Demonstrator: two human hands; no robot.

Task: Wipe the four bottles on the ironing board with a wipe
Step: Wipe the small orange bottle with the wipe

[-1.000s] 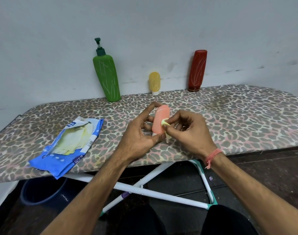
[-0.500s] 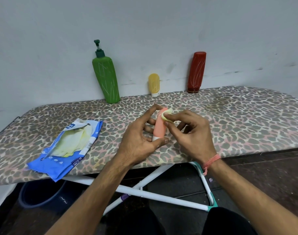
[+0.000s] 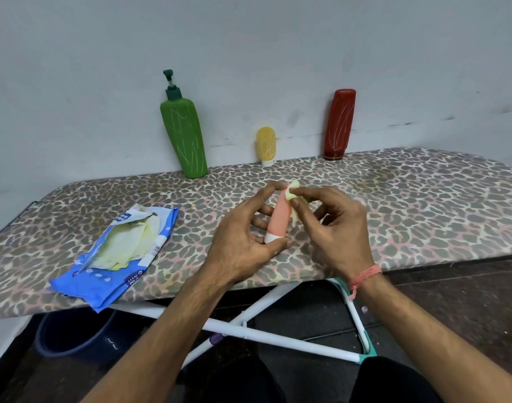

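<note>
Wipe (image 3: 293, 189), pinched by right hand (image 3: 334, 228), has been drawn up to the tip of the pink bottle (image 3: 279, 218) gripped by left hand (image 3: 240, 245); first bottle is judged nearly done.

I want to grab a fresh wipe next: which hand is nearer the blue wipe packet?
Left. The left hand, gripping the pink bottle, is just right of the wipe packet. The right hand, pinching the wipe, lies farther right, beyond the bottle.

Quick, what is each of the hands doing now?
Left hand: holds the pink bottle.
Right hand: pinches the wipe on it.
</note>
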